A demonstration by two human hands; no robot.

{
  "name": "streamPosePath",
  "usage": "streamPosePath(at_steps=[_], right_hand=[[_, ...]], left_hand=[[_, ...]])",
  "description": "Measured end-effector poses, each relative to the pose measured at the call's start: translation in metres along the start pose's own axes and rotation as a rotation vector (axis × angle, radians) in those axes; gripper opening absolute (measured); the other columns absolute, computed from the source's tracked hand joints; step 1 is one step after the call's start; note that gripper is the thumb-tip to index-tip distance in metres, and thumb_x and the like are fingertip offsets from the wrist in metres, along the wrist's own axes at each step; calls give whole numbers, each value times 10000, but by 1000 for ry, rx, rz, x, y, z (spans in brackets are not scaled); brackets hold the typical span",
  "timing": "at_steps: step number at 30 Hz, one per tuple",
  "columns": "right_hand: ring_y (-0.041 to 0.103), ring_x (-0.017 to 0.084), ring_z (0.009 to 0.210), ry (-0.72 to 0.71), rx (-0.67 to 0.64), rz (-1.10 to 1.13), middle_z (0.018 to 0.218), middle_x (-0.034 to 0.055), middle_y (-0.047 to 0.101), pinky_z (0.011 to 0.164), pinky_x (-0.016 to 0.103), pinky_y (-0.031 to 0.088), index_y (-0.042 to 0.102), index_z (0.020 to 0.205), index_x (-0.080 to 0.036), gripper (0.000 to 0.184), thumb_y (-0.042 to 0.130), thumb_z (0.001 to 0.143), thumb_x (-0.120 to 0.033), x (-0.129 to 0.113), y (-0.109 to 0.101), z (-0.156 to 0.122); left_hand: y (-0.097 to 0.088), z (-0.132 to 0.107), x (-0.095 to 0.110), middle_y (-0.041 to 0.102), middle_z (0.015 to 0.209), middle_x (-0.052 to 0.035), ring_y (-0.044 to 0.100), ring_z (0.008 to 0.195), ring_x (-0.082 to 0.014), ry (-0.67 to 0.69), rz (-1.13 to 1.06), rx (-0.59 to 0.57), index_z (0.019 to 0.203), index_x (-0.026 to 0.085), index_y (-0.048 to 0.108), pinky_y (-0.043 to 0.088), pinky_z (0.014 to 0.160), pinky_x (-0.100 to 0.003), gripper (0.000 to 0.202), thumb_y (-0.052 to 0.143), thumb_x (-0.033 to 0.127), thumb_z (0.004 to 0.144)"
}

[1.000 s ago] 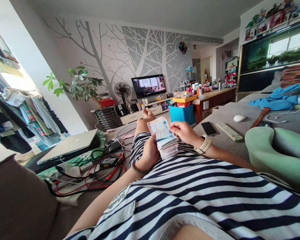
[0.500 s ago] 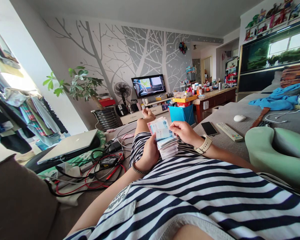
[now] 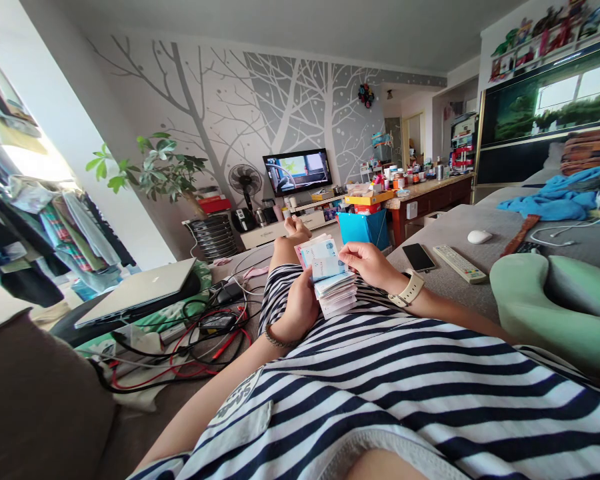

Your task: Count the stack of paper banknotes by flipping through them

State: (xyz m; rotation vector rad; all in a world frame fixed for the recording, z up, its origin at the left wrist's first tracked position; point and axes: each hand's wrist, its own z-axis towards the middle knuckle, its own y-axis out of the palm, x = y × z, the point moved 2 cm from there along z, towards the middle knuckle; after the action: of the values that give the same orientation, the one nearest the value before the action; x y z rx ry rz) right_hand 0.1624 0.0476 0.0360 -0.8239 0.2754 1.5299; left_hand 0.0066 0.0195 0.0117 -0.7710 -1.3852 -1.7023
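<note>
My left hand (image 3: 301, 303) is closed around the left side of a thick stack of printed paper slips (image 3: 336, 303), its thumb over the near edge. The stack rests over my lap, its lower part folded or hanging toward me. At the top, pale blue slips (image 3: 325, 267) with small print stand fanned up, and a pinkish one shows behind them at the left. My right hand (image 3: 365, 262) pinches the right edge of the upper blue slips between thumb and finger. Their exact kind is too small to read.
To the left lie a silver laptop (image 3: 137, 291) and a tangle of cables (image 3: 200, 347). On the sofa at right are a black phone (image 3: 419, 257), a remote control (image 3: 459, 264), a white mouse (image 3: 479, 237) and a green neck pillow (image 3: 555, 313). Ahead stands a blue box (image 3: 364, 230).
The upper blue slips have shifted slightly under my right fingers. Both hands keep nearly the same place, and the television picture differs a little.
</note>
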Motion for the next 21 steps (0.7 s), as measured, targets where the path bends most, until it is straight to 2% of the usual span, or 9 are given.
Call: streamPosePath(at_steps=[10,21], right_hand=[[496,107,553,9,-4,13,632,-13,540,531,224,377,594,786,-149,359,528,875,-490,2,0,0],[504,111,553,13,-4,21,632,-8,552,533,228,382,593,776,-150,358,534,868,-491,0,-1,-1]], left_hand=[[0,2,-1,731,1004,-96,669,992,-250,13,-16,-62,965,126,688,495,914,-353,247,563,229,779],[2,0,0,737,969,-79,682,932,-243,-13,-13,-37,969,141,690,502,911,-382,238,550,252,812]])
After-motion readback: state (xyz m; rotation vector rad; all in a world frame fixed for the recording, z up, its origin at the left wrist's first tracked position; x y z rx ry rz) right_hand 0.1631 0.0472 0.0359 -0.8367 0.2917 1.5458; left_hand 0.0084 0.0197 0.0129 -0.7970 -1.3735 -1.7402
